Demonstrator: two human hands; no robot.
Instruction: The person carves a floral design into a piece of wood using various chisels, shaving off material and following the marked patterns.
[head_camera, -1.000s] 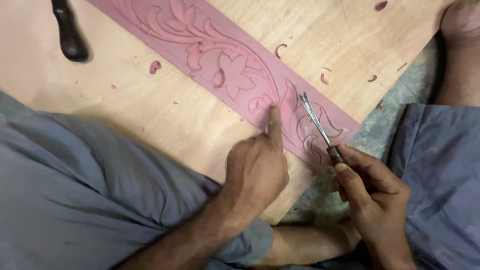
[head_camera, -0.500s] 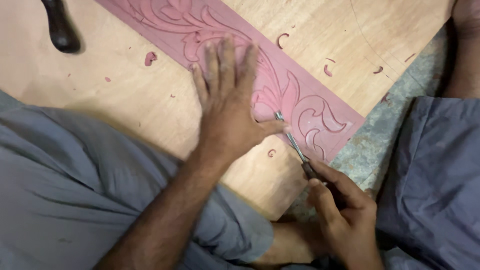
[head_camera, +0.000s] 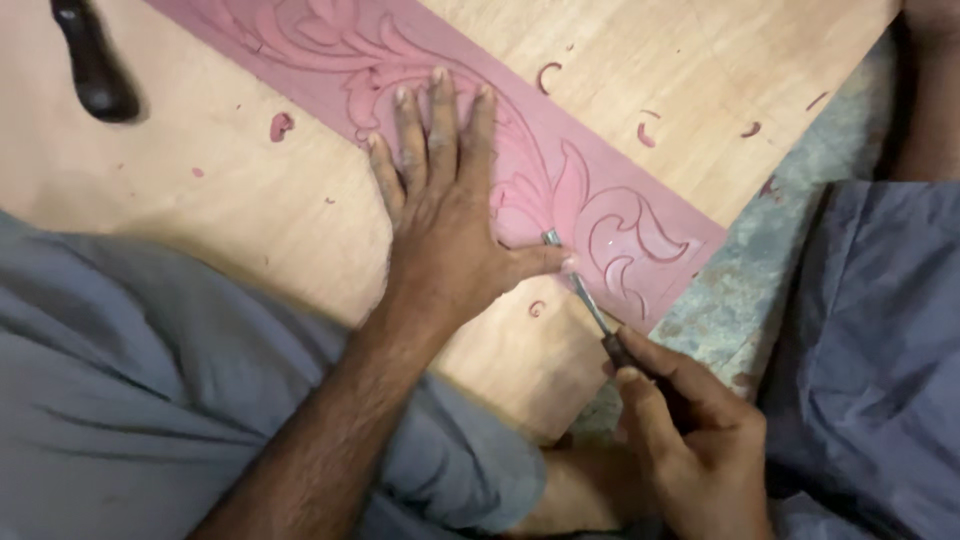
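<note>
A long pink strip (head_camera: 640, 235) carved with leafy scrolls lies diagonally on a plywood board (head_camera: 240, 210). My left hand (head_camera: 445, 225) rests flat on the strip, fingers spread and pointing away, with the thumb against the metal blade of a carving chisel (head_camera: 580, 290). My right hand (head_camera: 690, 430) grips the chisel's dark handle near the board's lower edge. The blade tip touches the strip close to a curled leaf.
A dark tool handle (head_camera: 95, 65) lies on the board at the top left. Small pink shavings (head_camera: 282, 125) are scattered over the plywood. Grey trouser legs (head_camera: 130, 400) frame the board on both sides, and mottled floor (head_camera: 760, 270) shows at the right.
My left hand went from pointing one finger at the carving to lying flat on the strip with fingers spread. The chisel swung lower, and its tip now sits by my left thumb.
</note>
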